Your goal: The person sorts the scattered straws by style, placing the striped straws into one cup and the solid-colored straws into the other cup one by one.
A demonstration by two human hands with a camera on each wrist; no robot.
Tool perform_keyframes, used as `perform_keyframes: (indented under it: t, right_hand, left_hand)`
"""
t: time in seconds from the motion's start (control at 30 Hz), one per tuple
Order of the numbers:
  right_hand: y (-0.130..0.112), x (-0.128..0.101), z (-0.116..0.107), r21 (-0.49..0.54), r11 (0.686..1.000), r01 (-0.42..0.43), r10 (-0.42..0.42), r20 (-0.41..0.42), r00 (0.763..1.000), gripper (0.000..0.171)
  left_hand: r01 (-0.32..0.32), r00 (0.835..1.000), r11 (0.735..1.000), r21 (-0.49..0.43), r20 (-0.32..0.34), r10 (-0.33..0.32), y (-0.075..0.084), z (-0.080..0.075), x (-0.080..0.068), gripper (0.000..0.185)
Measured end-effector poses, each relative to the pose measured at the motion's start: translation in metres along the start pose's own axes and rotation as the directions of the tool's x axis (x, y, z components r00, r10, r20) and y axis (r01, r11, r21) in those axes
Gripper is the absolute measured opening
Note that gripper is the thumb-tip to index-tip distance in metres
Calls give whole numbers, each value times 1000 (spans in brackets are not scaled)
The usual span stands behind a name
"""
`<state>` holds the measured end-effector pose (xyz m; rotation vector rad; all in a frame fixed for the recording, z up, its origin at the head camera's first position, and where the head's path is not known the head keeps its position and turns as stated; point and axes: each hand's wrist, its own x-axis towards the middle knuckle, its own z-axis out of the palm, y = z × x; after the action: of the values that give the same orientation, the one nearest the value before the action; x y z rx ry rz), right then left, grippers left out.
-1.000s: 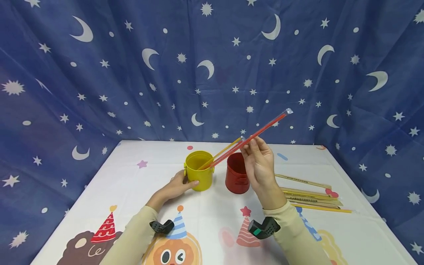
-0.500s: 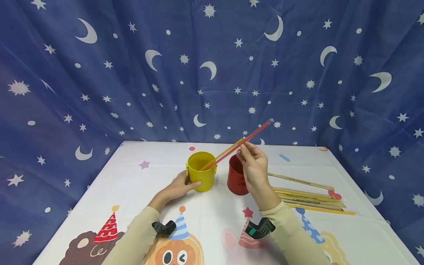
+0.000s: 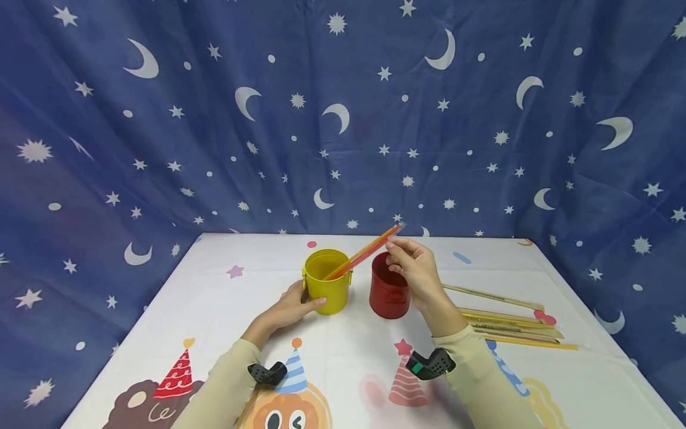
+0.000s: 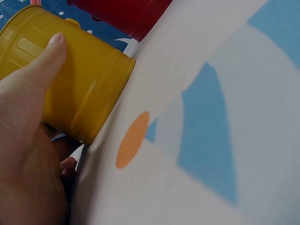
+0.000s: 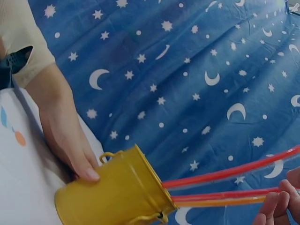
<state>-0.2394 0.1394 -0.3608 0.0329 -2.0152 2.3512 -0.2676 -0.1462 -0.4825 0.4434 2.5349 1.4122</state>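
Note:
A small yellow bucket (image 3: 333, 296) stands on the table, leaning straws in its mouth. My left hand (image 3: 289, 307) holds it low on the near side, thumb across the front and the other fingers behind; in the left wrist view the thumb (image 4: 49, 58) lies on its wall. With my right hand (image 3: 418, 268) I pinch a plastic-wrapped red straw (image 3: 370, 251) near its upper end, its lower end inside the yellow bucket. An orange straw (image 5: 229, 202) leans beside it. Two red lengths show in the right wrist view. Below my right hand stands a red bucket (image 3: 387, 301).
Several paper- or plastic-wrapped chopsticks (image 3: 504, 319) lie at the right of the table, with one apart farther back. Nearest me among them is another wrapped orange straw (image 3: 541, 343). A blue moon-and-star curtain (image 3: 343, 179) hangs behind the table.
The red straw has slid down and left into the yellow bucket, so its top is now about level with the orange straw's. My left hand keeps its hold on the bucket.

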Motion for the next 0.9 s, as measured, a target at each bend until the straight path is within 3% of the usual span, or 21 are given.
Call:
perform_keyframes:
  t: [0.47,0.67,0.8,0.9]
  right_hand:
    - [-13,3,-27,20,1000,22,-23,55,998,11]
    - [-17,-1,-47,6,993,115,-115,111,987,16]
    - [-20,-9,-69,-89,972,216,-200,166,966,19]
    - [-22,-16,-88,-225,933,280,-232,216,948,18]
  left_hand:
    - [-8,1000,1000,10,6,8,1,1,1,81]
    - [-9,1000,1000,10,-4,9,0,-4,2,78]
    - [-3,1000,1000,21,4,3,1,-3,1,81]
    - [9,1000,1000,23,0,-9,0,-2,0,83]
